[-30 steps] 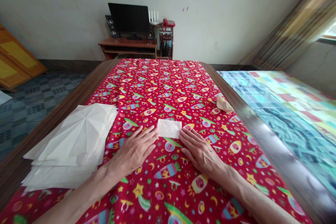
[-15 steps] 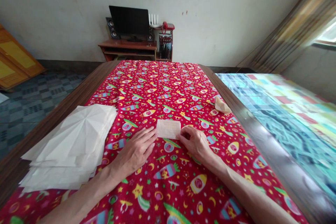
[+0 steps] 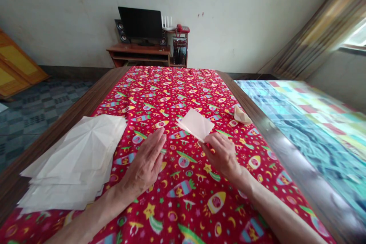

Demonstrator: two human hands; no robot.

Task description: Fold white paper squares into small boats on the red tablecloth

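Folded paper turns askew in the right hand

We see the folded paper [image 3: 197,122] pinched by its near corner in the right hand [image 3: 223,151], thumb and fingers closed on it. A second ago it lay square between both hands, fingertips at either end; now it stands cornerwise, farther from us on the patterned red cloth [image 3: 177,95] and a little to the right. The left hand [image 3: 147,160] has come away: it is tipped onto its side, fingers straight and together, gripping nothing, well apart from the paper. The stack of creased sheets [image 3: 80,148] at left and the small cream piece [image 3: 242,116] at right stay where they were.

The right fingertips are partly hidden, and we cannot count the paper's layers or tell whether its underside touches the cloth. The cream piece's exact shape is hard to make out. Both forearms [image 3: 103,198] run out of view at the bottom, and the window [image 3: 357,34] is cut off at the right edge.
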